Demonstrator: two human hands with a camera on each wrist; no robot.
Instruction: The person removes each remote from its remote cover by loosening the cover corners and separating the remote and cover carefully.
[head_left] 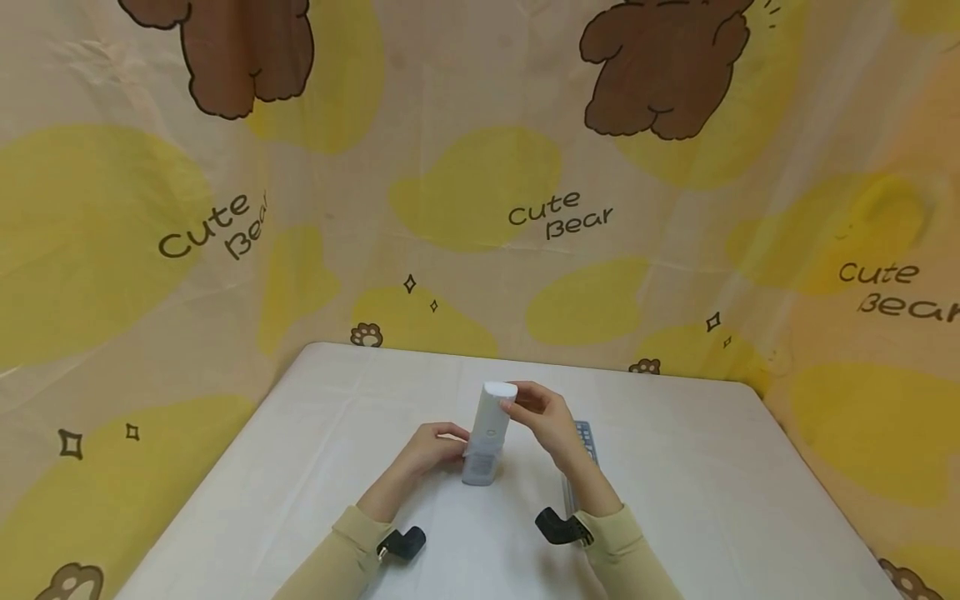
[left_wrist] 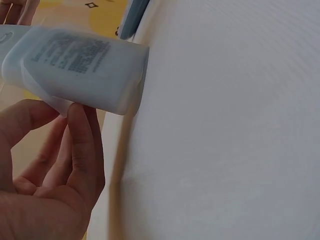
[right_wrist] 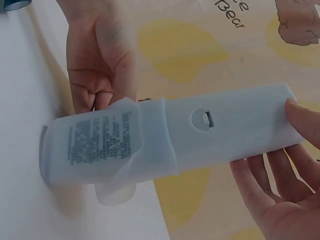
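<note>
A white remote control [head_left: 491, 417] stands upright, slightly tilted, over the table, with its battery-cover side and small latch showing. Round its lower half sits a translucent sleeve [right_wrist: 105, 142], through which printed text shows; part of its edge is folded out. My right hand [head_left: 543, 417] holds the remote's upper end between thumb and fingers. With thumb and fingertips, my left hand [left_wrist: 55, 155] pinches a loose flap of the sleeve [left_wrist: 55, 100] at the side. The remote's lower end is right at the tabletop.
A long blue-grey object with rows of keys [head_left: 585, 433] lies on the white table [head_left: 360, 400], partly behind my right forearm. Beyond the table's far edge hangs a yellow patterned cloth [head_left: 465, 275] with bears.
</note>
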